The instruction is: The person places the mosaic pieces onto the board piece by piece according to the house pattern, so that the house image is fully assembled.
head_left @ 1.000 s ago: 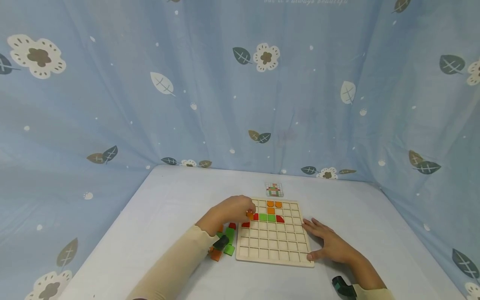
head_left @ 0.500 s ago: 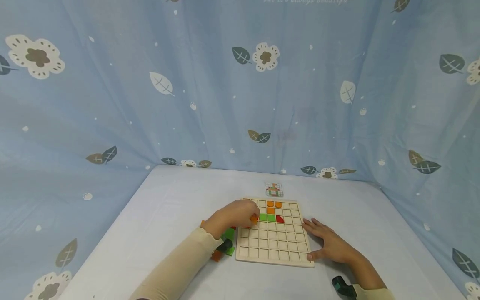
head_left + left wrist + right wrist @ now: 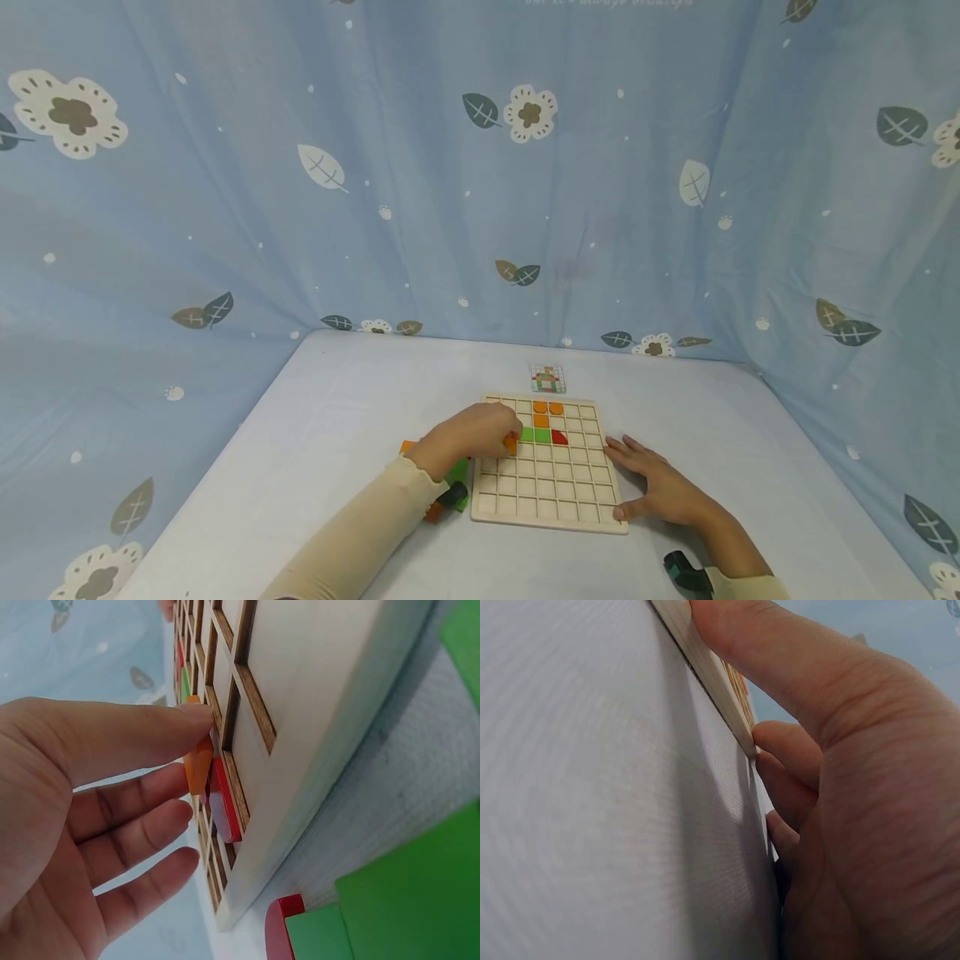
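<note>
Pinching an orange tile [image 3: 198, 765], left hand [image 3: 480, 429] sits over the left side of the board [image 3: 547, 487], thumb against the tile, index finger hidden; cannot tell whether tile is seated in a cell. Red tile [image 3: 229, 801] just beside it on the board. Right hand [image 3: 660, 492]: fingers apart, thumb and a fingertip touching the board's right edge. One row, running right from left hand: two green tiles [image 3: 542, 436], red quarter-round [image 3: 559, 437]. Farther off, an orange square [image 3: 541, 421], then two orange discs [image 3: 540, 407]. Loose tiles [image 3: 420, 877] on the worktop [image 3: 337, 400] left of the board, partly hidden by left wrist [image 3: 429, 460]. Card [image 3: 548, 379] beyond the far edge
</note>
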A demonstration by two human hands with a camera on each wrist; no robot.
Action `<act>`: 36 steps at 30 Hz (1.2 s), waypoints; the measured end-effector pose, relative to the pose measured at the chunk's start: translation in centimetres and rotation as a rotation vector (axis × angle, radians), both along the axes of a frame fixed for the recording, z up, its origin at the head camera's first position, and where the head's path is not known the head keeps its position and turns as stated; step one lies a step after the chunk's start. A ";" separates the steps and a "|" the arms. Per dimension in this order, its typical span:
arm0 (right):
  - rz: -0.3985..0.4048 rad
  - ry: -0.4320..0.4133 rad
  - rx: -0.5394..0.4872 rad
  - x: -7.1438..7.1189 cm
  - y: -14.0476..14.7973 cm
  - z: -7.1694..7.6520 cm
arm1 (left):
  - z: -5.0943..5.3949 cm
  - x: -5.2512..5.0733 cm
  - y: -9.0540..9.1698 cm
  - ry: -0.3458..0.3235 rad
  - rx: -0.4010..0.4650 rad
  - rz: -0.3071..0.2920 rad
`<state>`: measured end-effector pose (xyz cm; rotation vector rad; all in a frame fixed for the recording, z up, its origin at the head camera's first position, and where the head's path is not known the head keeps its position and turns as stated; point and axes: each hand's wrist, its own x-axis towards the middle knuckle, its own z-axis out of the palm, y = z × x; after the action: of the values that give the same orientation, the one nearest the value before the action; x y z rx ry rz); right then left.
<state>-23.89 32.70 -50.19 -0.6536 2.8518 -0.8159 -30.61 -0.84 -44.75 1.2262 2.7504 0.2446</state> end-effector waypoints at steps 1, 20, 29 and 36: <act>-0.001 0.002 0.002 0.0 0.0 0.0 | 0.0 0.0 0.0 -0.003 0.002 0.001; 0.009 0.013 -0.001 0.2 -0.1 0.3 | 0.0 0.6 0.3 -0.032 -0.008 0.019; 0.003 0.001 0.007 0.1 -0.1 0.0 | 0.6 0.7 -0.7 0.021 -0.005 -0.027; 0.021 0.024 -0.001 0.0 0.2 -0.2 | 1.6 0.5 -2.7 -0.048 -0.014 0.047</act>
<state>-23.89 32.86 -50.39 -0.6971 2.8603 -0.8127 -30.06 -3.50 -43.12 1.1382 2.7377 0.2559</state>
